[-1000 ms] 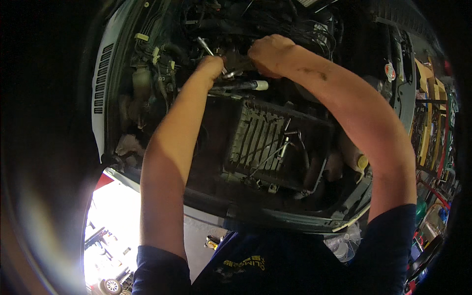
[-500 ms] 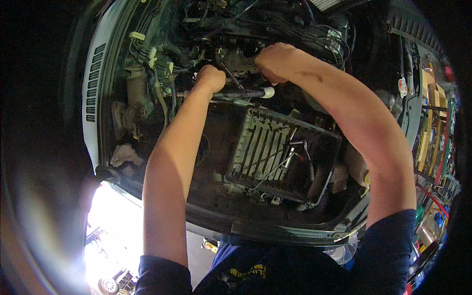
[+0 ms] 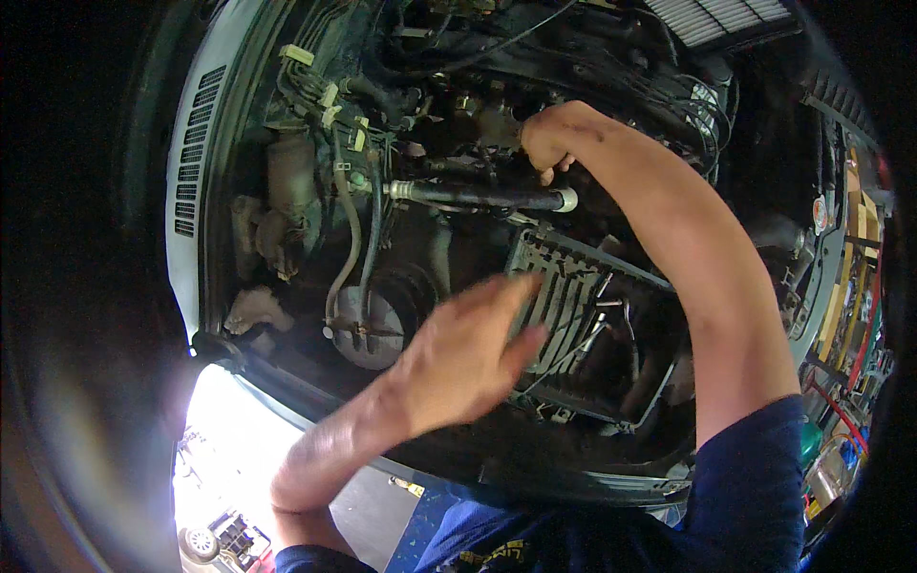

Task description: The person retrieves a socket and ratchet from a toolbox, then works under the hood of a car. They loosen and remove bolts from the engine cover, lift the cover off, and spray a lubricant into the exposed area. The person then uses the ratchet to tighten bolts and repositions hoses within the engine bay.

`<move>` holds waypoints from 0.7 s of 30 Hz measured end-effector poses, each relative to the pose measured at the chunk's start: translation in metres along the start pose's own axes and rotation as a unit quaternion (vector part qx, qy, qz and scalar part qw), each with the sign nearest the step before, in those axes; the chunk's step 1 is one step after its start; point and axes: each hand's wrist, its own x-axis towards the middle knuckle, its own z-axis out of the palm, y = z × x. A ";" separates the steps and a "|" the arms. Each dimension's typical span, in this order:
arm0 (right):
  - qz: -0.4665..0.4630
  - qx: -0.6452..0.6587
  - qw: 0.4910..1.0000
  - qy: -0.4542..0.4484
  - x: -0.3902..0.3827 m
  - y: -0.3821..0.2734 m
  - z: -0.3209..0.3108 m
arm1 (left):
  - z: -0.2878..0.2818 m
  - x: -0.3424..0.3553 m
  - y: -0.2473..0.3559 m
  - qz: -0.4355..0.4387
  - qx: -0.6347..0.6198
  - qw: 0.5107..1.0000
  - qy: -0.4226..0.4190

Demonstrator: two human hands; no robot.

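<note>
In the engine bay, my right hand (image 3: 554,143) is at the dark engine parts beyond a black tube (image 3: 487,196) with pale ends. Its fingers are curled, and whatever they grip is hidden. Nearer to me, my left hand (image 3: 468,349) hangs blurred over the left side of a ribbed black box (image 3: 549,320), fingers stretched out and thumb apart, with nothing seen in it. Metal hand tools lie in this open box, among them what looks like a ratchet (image 3: 616,306).
A round grey canister (image 3: 371,334) with hoses sits left of the box. Pale connectors (image 3: 330,100) and lines run along the left side. The car's front edge (image 3: 583,477) crosses before me. A bright light glares at lower left; shelves with goods (image 3: 841,277) stand at right.
My left hand has left the area by the black tube and come back toward me, opening over the box. My right hand stays among the engine parts. The view has shifted slightly.
</note>
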 end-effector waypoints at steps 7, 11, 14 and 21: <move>0.026 -0.060 0.996 -0.064 0.002 -0.016 -0.035 | 0.009 -0.028 -0.013 0.027 -0.047 0.998 0.023; 0.024 -0.075 0.993 -0.090 0.010 -0.025 -0.038 | 0.011 -0.027 -0.021 0.032 0.008 0.998 0.045; 0.036 -0.047 0.995 -0.075 0.011 -0.023 -0.036 | 0.010 -0.031 -0.018 0.061 0.029 0.996 0.065; 0.046 -0.116 0.988 -0.090 0.036 -0.024 -0.055 | 0.014 -0.037 -0.014 0.124 0.093 0.986 0.062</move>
